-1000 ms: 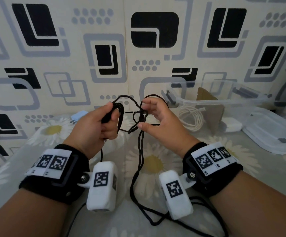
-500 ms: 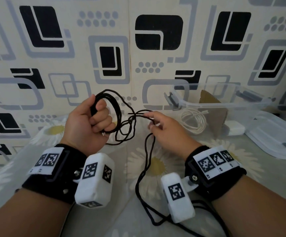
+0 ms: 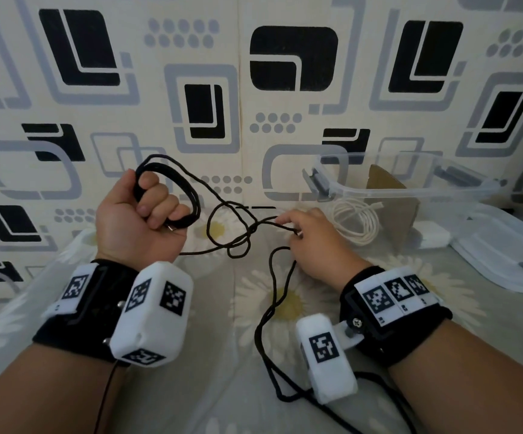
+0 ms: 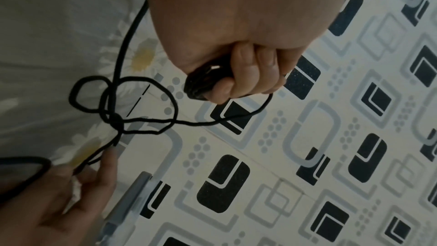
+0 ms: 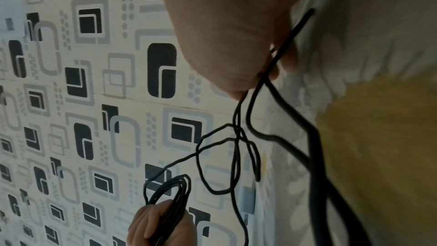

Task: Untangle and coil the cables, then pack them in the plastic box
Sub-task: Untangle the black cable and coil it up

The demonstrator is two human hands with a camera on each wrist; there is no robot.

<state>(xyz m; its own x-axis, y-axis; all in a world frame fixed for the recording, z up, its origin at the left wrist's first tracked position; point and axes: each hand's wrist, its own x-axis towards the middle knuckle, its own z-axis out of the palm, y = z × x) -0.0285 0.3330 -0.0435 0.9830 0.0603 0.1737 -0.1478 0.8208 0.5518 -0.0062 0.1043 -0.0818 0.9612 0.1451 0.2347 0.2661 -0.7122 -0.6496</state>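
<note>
Head view: your left hand (image 3: 141, 219) fists the coiled part of the black cable (image 3: 238, 242); your right hand (image 3: 313, 242) pinches a strand just right of the tangle, left of the box (image 3: 410, 191).

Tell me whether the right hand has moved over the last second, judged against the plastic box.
Yes. The right hand has dropped and shifted right, nearer the plastic box, pulling the black cable away from the left hand.

A thin black cable (image 3: 247, 242) is shown. A coiled white cable (image 3: 355, 223) lies in a clear plastic box (image 3: 410, 191). The grey sheet (image 3: 210, 324) is printed with white-and-yellow daisies; black and grey rectangles pattern the cream wall (image 3: 253, 89).
</note>
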